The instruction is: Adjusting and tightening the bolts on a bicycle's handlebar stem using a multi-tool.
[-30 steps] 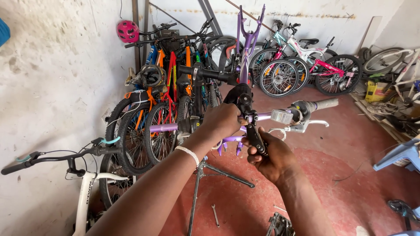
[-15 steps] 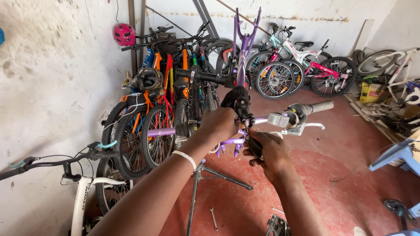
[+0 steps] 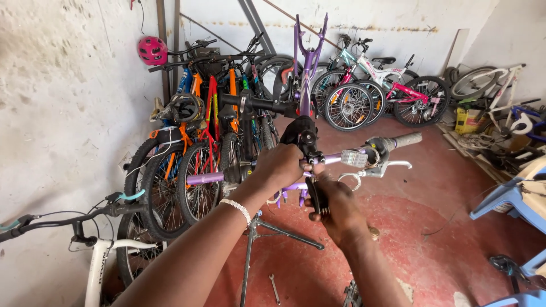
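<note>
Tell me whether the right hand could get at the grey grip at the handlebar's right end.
Probably yes: the right hand sits just left of the grey grip, with only the brake lever between.

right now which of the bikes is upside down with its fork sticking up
The purple bike on the repair stand, the one both hands work on. Its fork points at the ceiling; the others stand on their wheels along the walls.

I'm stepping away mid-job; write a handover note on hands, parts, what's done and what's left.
Left hand: gripping the purple handlebar beside the stem.
Right hand: holding a black tool just under the stem.
Bike frame is clamped on the repair stand; a spanner lies on the red floor.
Done: bar, grip and brake lever are on.
Left: stem work looks unfinished.
</note>
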